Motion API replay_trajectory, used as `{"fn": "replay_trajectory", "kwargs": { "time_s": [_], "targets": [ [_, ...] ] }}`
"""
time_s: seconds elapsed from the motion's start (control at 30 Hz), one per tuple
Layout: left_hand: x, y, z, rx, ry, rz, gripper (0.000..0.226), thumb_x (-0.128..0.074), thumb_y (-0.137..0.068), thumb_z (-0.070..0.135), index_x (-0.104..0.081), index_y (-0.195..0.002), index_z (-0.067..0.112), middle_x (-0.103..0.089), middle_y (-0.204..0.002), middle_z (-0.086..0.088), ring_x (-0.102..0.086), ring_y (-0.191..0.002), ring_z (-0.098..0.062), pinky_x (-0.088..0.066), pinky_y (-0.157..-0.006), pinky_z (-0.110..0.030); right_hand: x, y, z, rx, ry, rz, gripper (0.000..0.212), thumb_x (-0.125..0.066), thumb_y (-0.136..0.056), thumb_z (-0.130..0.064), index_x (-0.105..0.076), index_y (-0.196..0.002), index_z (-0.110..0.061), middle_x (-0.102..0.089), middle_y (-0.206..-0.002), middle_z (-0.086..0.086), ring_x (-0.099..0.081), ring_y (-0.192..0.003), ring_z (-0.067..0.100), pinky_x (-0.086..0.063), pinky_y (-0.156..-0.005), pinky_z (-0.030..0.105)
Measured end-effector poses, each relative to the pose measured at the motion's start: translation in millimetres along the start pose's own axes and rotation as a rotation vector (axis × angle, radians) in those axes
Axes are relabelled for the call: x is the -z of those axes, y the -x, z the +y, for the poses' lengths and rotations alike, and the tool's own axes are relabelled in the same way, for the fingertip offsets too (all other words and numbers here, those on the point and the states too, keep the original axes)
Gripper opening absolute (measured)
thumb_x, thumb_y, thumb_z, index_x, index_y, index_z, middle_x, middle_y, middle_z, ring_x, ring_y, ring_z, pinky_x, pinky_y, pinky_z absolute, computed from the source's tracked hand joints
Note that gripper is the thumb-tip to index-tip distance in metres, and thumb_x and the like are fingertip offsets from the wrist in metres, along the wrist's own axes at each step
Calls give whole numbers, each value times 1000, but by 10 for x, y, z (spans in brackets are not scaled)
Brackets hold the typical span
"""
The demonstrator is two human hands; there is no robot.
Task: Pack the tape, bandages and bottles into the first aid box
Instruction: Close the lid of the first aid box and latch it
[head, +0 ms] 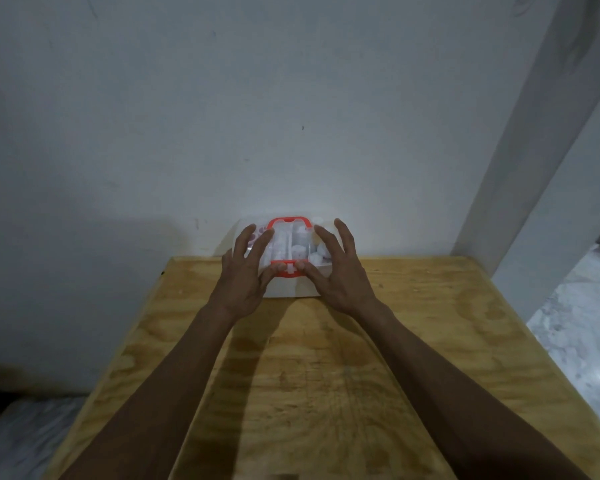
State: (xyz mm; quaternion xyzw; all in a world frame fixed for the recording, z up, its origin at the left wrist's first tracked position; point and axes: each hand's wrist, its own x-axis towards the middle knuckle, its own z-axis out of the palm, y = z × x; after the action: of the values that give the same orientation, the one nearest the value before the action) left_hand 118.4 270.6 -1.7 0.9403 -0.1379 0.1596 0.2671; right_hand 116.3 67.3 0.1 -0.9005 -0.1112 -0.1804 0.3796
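A pale plastered wall backs a bare plywood table (326, 358). At its far edge sits the translucent white plastic first aid box with an orange handle (288, 289), lid down over whitish rolls and bottles. The left hand (245, 271) and right hand (336, 271) spread straight fingers over the lid, thumbs at the orange front latch (289, 270), likely pressing it closed. Nothing blocks them.
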Motion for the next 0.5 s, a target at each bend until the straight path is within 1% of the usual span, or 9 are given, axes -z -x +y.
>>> {"fn": "replay_trajectory", "kwargs": {
  "time_s": [0.07, 0.17, 0.27, 0.37, 0.43, 0.5],
  "targets": [
    [8, 1, 7, 3, 4, -3, 82, -28, -84, 75, -25, -152, 29, -14, -162, -7, -26, -143, -35, -33, -111, -59, 3, 5, -11, -1, 4, -1, 75, -55, -86, -64, -25, -149, -37, -2, -164, -5, -27, -146, 23, -39, -108, 46],
    [16, -2, 1, 12, 17, -14, 82, -26, -83, 76, -25, -152, 31, -13, -162, -5, -26, -142, -36, -32, -110, -57, 12, 13, -24, -3, 11, -3, 75, -56, -87, -62, -25, -149, -36, -2, -164, -3, -28, -145, 24, -40, -107, 45],
    [10, -13, -17, 24, 14, -23, 75, -34, -87, 69, -25, -151, 32, -12, -162, -4, -26, -142, -36, -33, -110, -57, 30, 14, -43, -5, 8, -10, 75, -55, -87, -62, -26, -149, -35, -2, -164, -3, -27, -146, 25, -40, -107, 45],
    [24, -9, 18, 30, -26, -13, 72, -37, -88, 64, -25, -152, 32, -14, -162, -4, -28, -143, -34, -34, -111, -58, 56, 19, -64, -16, 8, -33, 76, -56, -87, -62, -26, -150, -33, -2, -164, -2, -28, -145, 26, -40, -107, 46],
    [26, -14, 32, 55, -96, -29, 74, -33, -88, 67, -23, -152, 32, -14, -163, -5, -25, -145, -34, -31, -113, -60, 96, 21, -95, -25, 26, -65, 78, -56, -86, -62, -25, -151, -33, -1, -165, -2, -27, -146, 26, -39, -108, 47],
    [52, -30, 45, 102, -176, -57, 82, -19, -83, 79, -18, -153, 36, -11, -164, -3, -19, -148, -36, -26, -115, -62, 166, 5, -116, -34, 41, -115, 79, -57, -86, -61, -24, -151, -32, 0, -165, -1, -25, -147, 27, -37, -111, 49]
  ]
}}
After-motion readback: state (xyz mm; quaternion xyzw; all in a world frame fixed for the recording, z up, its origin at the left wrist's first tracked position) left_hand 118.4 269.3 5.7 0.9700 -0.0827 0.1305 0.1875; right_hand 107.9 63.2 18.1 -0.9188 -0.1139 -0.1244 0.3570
